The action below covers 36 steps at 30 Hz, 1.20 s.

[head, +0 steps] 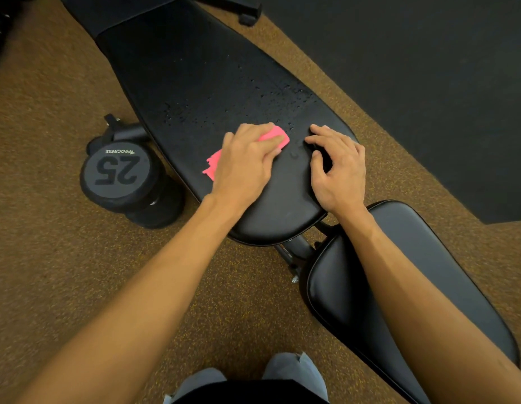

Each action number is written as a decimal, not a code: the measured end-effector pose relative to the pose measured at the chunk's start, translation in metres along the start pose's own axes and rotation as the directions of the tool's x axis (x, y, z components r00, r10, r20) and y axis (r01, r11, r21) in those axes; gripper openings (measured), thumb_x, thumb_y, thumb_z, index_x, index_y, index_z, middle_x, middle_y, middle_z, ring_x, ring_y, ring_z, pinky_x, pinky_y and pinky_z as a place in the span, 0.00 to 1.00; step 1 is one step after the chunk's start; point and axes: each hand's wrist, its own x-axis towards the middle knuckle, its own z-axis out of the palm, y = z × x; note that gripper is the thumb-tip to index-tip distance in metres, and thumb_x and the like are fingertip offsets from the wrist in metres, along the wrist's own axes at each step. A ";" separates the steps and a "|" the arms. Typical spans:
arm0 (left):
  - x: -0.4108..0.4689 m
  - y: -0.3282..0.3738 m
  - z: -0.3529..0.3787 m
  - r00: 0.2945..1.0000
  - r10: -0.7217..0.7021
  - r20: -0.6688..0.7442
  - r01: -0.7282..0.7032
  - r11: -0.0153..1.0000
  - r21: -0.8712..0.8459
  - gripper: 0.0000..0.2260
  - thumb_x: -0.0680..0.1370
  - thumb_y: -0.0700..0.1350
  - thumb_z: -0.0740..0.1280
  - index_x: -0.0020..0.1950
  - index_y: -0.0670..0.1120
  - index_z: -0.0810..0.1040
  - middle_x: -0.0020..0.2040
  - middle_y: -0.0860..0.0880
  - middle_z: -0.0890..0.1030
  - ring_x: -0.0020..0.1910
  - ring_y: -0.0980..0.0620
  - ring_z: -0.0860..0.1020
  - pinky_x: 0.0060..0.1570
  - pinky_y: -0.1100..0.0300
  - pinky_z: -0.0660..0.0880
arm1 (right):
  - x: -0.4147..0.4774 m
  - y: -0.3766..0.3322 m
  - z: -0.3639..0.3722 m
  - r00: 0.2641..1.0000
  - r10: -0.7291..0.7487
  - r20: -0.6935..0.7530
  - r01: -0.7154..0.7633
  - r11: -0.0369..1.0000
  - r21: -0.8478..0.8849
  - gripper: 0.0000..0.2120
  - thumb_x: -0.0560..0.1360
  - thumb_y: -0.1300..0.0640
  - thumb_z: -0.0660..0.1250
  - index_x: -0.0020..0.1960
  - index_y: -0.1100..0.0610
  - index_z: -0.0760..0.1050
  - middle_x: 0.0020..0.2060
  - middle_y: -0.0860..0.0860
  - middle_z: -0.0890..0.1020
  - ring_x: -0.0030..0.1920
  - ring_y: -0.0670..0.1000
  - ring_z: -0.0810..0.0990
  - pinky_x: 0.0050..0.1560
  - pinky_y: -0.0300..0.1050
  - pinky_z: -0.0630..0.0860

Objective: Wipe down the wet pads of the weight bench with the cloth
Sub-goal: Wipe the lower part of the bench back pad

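The long black back pad (195,83) of the weight bench runs from the upper left to the centre, and water droplets bead across its middle. My left hand (244,161) presses a pink cloth (214,166) flat onto the near end of this pad, fingers straight over the cloth. My right hand (338,170) rests on the same pad just to the right, fingers spread and lightly bent, holding nothing. The smaller black seat pad (428,272) lies at the lower right, partly under my right forearm.
A black 25 dumbbell (122,173) stands on the brown speckled floor left of the bench. The bench frame (297,252) joins the two pads. A dark mat (428,68) covers the floor at the upper right. My grey shoes (294,371) show at the bottom.
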 end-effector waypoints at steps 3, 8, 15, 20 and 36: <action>-0.019 -0.003 -0.003 0.999 0.036 -0.027 -0.036 0.999 -0.009 0.12 0.84 0.44 0.68 0.64 0.51 0.87 0.69 0.48 0.83 0.63 0.44 0.79 0.55 0.50 0.67 | -0.001 0.000 0.000 1.000 -0.005 0.001 0.005 1.000 0.005 0.14 0.81 0.59 0.65 0.63 0.50 0.84 0.70 0.42 0.81 0.76 0.43 0.73 0.76 0.50 0.65; -0.017 -0.016 -0.011 0.995 -0.074 -0.074 0.074 0.997 0.008 0.12 0.85 0.42 0.68 0.65 0.50 0.87 0.70 0.47 0.82 0.66 0.42 0.78 0.58 0.45 0.70 | -0.001 0.002 0.001 1.000 -0.018 -0.011 0.018 1.000 0.004 0.14 0.81 0.58 0.65 0.62 0.51 0.84 0.70 0.43 0.81 0.76 0.44 0.74 0.77 0.52 0.64; -0.017 -0.002 0.000 0.998 0.052 -0.037 -0.052 0.999 -0.002 0.12 0.84 0.43 0.68 0.65 0.51 0.87 0.68 0.47 0.83 0.63 0.43 0.79 0.54 0.53 0.65 | -0.001 0.002 0.001 0.999 -0.034 -0.013 0.034 0.999 0.003 0.14 0.81 0.59 0.65 0.63 0.52 0.84 0.70 0.44 0.81 0.76 0.45 0.74 0.78 0.51 0.64; -0.021 -0.008 -0.009 0.998 -0.024 -0.064 0.024 1.000 -0.006 0.12 0.85 0.42 0.67 0.65 0.48 0.87 0.68 0.45 0.82 0.65 0.41 0.78 0.59 0.46 0.71 | 0.000 0.006 -0.001 0.998 -0.053 0.031 0.054 0.998 -0.030 0.14 0.82 0.56 0.65 0.65 0.52 0.83 0.72 0.46 0.80 0.77 0.49 0.72 0.80 0.56 0.62; -0.016 0.002 -0.007 0.992 -0.058 -0.110 0.048 0.995 -0.089 0.10 0.84 0.43 0.71 0.65 0.47 0.87 0.67 0.45 0.83 0.65 0.44 0.79 0.67 0.52 0.76 | 0.009 0.019 -0.009 0.997 -0.075 0.032 0.076 0.996 -0.041 0.13 0.81 0.58 0.66 0.63 0.49 0.81 0.71 0.42 0.79 0.73 0.46 0.73 0.77 0.54 0.63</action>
